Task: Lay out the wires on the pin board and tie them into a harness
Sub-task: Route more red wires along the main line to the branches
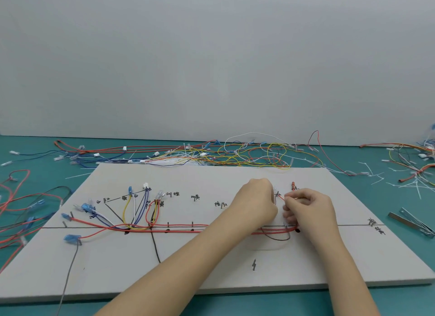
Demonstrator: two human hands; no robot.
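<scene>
A: State the hand positions.

B: Both forearms enter from the bottom edge and meet right of frame centre, over the pin board [211, 264]. The left hand [255, 203] is curled knuckles-up; whether it holds anything cannot be determined. The right hand [308, 208] has its fingertips pinched on a thin red wire [281, 198].

A: Location of the wires?

B: The laid wires [164, 229] run along the board's horizontal line, left to centre. Loose wires [235, 154] lie tangled on the teal table [35, 165] behind the board, cable ties [412, 186] at right.
</scene>
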